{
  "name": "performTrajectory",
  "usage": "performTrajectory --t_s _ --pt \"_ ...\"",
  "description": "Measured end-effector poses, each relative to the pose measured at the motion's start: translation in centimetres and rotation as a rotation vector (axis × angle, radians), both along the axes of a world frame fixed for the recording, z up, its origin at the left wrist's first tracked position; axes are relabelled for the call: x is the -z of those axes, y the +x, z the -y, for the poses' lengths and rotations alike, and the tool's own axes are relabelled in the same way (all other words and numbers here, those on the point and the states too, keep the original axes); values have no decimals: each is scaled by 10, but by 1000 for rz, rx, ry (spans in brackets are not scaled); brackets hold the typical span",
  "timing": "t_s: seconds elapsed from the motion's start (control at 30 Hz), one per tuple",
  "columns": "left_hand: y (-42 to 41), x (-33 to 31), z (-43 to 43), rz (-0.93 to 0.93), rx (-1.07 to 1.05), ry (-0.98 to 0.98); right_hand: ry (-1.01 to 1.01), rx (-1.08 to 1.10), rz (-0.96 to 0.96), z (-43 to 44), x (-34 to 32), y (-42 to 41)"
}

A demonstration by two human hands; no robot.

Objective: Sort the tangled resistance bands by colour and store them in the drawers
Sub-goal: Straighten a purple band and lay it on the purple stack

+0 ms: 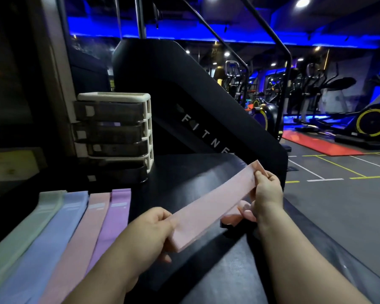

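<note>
A pink resistance band (213, 205) is stretched flat above the black padded surface (217, 270). My left hand (149, 231) grips its near end and my right hand (266, 191) pinches its far end. Another pink piece (234, 218) lies on the surface under my right hand. Lined up flat at the left are a green band (24, 233), a blue band (51, 235), a pink band (83, 233) and a purple band (112, 224). A white drawer unit (140, 99) with smoky drawers stands behind them; a purple band (113, 124) shows in its second drawer.
A large black gym machine panel (184, 95) rises behind the surface. A wall post (53, 73) stands at the left beside the drawer unit. To the right are the gym floor (338, 194), a red mat (316, 143) and exercise bikes.
</note>
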State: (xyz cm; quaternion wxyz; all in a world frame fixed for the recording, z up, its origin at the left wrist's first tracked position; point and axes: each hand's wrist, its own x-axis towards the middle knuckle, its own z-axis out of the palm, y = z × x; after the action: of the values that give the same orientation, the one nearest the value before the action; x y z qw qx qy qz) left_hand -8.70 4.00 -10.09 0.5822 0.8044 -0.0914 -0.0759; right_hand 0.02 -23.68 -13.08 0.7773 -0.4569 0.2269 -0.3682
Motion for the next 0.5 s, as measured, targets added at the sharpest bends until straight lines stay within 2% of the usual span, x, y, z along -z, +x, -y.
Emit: performTrajectory --t_s 0.2,0.33,0.5 --pt "-21 -5 -47 76 4 138 -49 -137 -13 -33 -5 -5" --pt "-34 -11 -77 109 -38 144 -166 -218 -9 -63 -19 -4" --pt "-37 -9 -115 117 -146 189 -179 -300 -52 -109 -24 14"
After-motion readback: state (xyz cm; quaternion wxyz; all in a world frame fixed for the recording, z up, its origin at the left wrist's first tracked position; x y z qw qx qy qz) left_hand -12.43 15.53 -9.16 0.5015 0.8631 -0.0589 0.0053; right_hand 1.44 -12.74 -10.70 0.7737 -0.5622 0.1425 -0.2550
